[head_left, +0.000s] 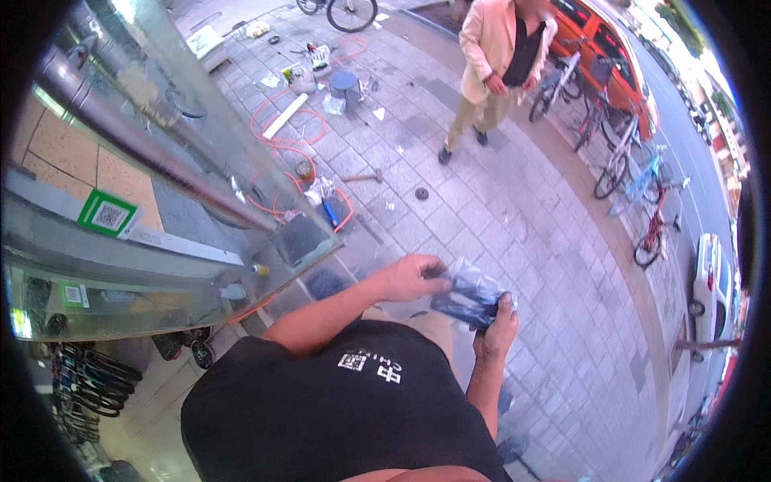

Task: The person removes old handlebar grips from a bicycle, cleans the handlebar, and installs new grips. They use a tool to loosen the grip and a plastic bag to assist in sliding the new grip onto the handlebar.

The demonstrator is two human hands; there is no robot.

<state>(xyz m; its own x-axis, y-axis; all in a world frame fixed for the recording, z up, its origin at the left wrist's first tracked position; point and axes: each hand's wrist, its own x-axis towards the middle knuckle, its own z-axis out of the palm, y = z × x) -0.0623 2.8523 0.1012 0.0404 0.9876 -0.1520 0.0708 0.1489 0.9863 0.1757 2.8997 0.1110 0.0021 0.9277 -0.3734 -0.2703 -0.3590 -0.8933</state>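
In front of my body is a clear plastic bag [468, 296] with dark, long-shaped contents; their kind I cannot make out. My right hand [496, 328] grips its right end, the thumb lying on top. At the opposite end, my left hand [414, 278] has its fingers curled and pinched at the bag's edge. Both hands are bare, and dark smudges show on the fingers.
A glass door [297, 241] with a metal handle stands close on my left. On the paving lie a hammer [361, 175], an orange hose [277, 145] and a blue stool [345, 84]. A person in a light jacket [488, 48] stands ahead, near parked bicycles [614, 173].
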